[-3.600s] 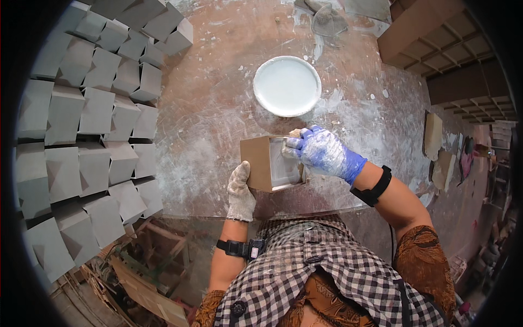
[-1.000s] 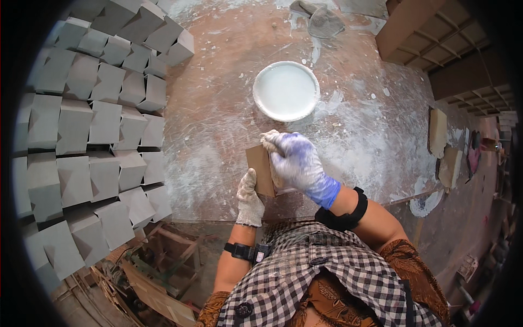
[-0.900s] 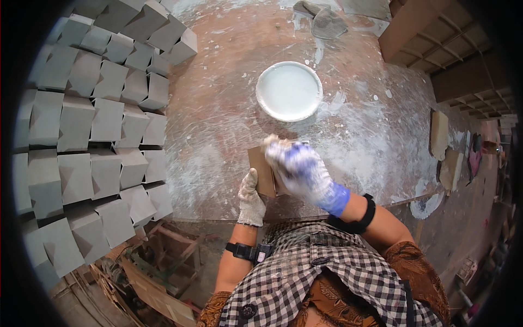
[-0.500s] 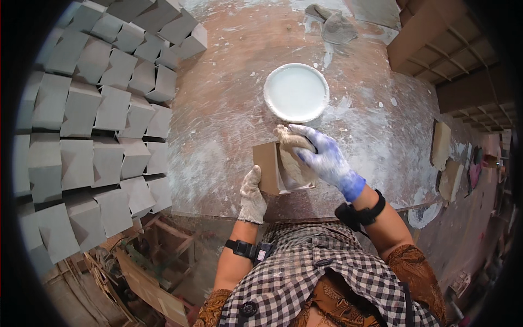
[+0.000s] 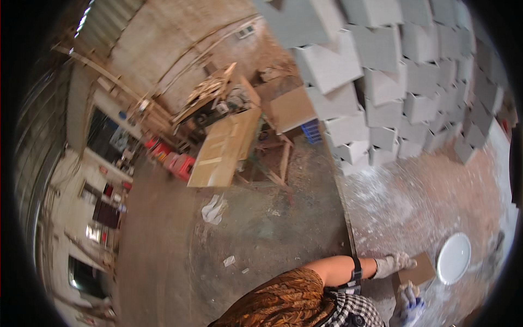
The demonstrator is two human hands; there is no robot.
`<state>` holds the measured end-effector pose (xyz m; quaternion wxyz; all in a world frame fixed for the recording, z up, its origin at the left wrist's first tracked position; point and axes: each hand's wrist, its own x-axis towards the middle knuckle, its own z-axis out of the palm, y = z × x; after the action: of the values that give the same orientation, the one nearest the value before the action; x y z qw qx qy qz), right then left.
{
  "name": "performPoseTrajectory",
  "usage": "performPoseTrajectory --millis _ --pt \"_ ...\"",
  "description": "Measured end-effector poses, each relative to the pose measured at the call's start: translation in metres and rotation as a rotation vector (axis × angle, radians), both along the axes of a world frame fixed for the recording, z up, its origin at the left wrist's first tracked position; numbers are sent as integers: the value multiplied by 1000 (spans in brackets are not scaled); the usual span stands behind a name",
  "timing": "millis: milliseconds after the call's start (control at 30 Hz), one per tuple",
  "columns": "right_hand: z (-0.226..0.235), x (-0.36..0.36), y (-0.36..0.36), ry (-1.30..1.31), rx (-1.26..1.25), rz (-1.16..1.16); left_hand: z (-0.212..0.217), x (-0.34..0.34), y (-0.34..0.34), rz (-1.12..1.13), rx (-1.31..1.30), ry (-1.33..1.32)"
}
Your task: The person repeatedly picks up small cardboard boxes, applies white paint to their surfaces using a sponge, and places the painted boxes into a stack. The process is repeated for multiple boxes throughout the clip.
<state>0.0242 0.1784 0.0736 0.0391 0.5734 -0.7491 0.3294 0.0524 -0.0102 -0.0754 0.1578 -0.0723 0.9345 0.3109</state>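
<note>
At the lower right, my left hand (image 5: 396, 264) in a white knit glove holds a small brown open box (image 5: 417, 270) by its side, fingers closed on the edge. Just below the box is my right hand (image 5: 412, 309), in a white glove stained blue. It grips a beige rag (image 5: 407, 290) against the near edge of the box; the rag is small and partly hidden here. A round white tub (image 5: 454, 258) with pale liquid stands on the worktable to the right of the box.
Stacked grey-white boxes (image 5: 384, 87) cover the far part of the worktable (image 5: 381, 212). Left of its edge lies a concrete floor (image 5: 261, 234) with a white scrap (image 5: 214, 209). Beyond stand a wooden panel (image 5: 226, 150) on a frame, red containers (image 5: 177, 165) and a blue crate (image 5: 311, 131).
The view has swung far to the left, bringing in the workshop floor and wall. The box, tub and both hands now appear at the lower right; both hands stay at the box.
</note>
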Motion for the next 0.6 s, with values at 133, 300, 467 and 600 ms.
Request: performPoseTrajectory --millis 133,300,467,600 --pt "-3 -10 17 29 -37 28 3 -6 13 374 625 97" --pt "-12 -7 18 11 -58 92 70 13 13 704 986 26" --pt "-20 1 21 -43 -116 132 45 31 -15 293 403 530" --pt "-16 9 22 66 42 -11 62 12 -2 -26 104 305"
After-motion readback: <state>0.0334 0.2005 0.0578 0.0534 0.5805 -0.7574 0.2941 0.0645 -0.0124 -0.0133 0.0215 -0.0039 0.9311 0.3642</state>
